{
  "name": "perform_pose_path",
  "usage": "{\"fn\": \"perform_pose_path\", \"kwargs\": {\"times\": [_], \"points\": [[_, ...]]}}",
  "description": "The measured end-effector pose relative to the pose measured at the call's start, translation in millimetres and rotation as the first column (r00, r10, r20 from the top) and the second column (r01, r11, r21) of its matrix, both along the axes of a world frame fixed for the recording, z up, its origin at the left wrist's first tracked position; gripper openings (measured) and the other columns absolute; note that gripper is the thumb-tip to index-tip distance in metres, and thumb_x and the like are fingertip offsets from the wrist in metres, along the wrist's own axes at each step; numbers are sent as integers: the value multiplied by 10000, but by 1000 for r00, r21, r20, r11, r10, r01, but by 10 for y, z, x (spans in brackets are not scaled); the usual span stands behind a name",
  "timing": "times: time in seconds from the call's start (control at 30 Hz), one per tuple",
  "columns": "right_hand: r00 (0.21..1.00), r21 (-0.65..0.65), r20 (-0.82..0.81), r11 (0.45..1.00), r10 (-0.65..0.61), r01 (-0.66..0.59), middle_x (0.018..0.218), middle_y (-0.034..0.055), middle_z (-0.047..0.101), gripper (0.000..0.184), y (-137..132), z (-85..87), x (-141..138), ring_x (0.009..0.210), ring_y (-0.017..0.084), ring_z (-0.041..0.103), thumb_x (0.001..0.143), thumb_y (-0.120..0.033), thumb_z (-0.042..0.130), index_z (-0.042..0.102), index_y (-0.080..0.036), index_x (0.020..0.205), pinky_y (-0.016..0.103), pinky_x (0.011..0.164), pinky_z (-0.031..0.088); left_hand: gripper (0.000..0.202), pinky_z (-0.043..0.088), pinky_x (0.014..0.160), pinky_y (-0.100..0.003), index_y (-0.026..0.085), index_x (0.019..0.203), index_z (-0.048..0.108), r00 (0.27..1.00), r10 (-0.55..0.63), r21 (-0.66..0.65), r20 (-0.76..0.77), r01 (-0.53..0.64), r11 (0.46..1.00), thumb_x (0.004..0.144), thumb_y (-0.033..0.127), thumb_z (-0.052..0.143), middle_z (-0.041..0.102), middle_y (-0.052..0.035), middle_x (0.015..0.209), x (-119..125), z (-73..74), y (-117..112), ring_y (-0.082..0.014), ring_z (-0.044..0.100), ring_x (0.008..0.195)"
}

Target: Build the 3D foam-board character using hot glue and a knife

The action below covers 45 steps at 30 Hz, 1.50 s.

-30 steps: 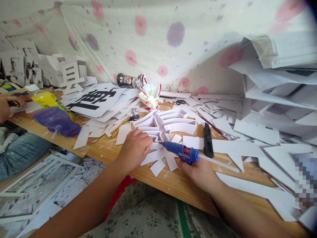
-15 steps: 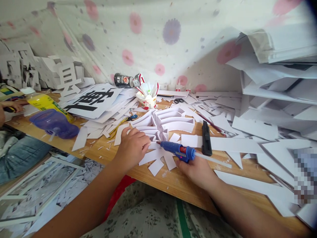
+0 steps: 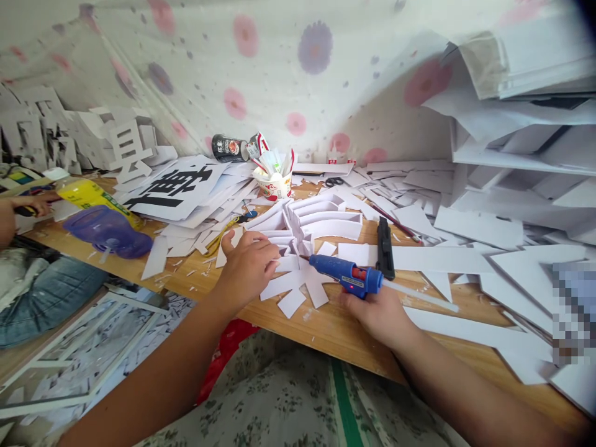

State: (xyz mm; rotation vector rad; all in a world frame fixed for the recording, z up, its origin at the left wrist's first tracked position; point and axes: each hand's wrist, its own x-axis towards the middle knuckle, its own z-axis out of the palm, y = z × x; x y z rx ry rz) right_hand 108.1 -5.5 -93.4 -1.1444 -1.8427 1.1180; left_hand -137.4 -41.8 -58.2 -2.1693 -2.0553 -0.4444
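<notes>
My right hand [image 3: 379, 313] is wrapped round a blue hot glue gun [image 3: 344, 273], with a pale glue stick [image 3: 428, 296] poking out of its back end. The gun's nozzle points left at the lower end of a white board letter [image 3: 333, 225], built of flat pieces with upright curved strips. At that letter's lower left is my left hand [image 3: 249, 264], its fingers bent and closed on the edge; the fingertips are partly hidden. Loose white cut pieces [image 3: 292, 302] lie below the nozzle.
A black cutter-like tool [image 3: 385, 248] lies right of the letter. Behind stand a paper cup [image 3: 274, 183] and a dark can [image 3: 229, 149]. Purple [image 3: 109, 230] and yellow [image 3: 93, 195] bottles lie left. White scraps cover the right side. Another person's hand [image 3: 32, 205] shows far left.
The glue gun and my right hand have moved right, drawing the nozzle back from the letter. My left hand stays by the letter, and the view has shifted slightly.
</notes>
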Motion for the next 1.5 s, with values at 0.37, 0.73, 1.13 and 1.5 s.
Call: {"fn": "perform_pose_path", "kwargs": {"times": [0.37,0.73,1.13,1.5], "points": [[1000,35,2,999,18,-18,651,29,626,133,-39,62,-4,618,202,593,674,-357,504,550,-233,666,333,609,495,46,425,949,-477,180,822,562,999,-38,-58,-36,36,998,819,137,547,635,-53,914,-28,-69,43,-271,514,1035],[1000,31,4,999,29,-29,658,29,654,72,-46,96,4,626,198,610,664,-298,531,558,-232,650,311,608,503,31,452,887,-402,168,807,552,998,-55,-74,-41,51,996,834,162,537,620,-62,898,-68,-78,69,-267,492,1016],[1000,-8,-11,1000,-7,7,670,26,656,72,-48,73,-7,640,209,622,652,-313,551,545,-242,662,320,623,511,229,423,875,-378,215,811,635,987,-127,-60,99,133,989,894,320,449,665,-27,860,-108,12,112,-232,529,966],[1000,8,15,1000,0,0,666,24,635,98,-39,78,21,632,199,602,661,-333,522,539,-237,660,314,619,498,251,407,847,-359,191,716,583,983,-171,-35,65,174,984,909,279,449,645,-26,809,-133,-29,130,-228,509,928]]}}
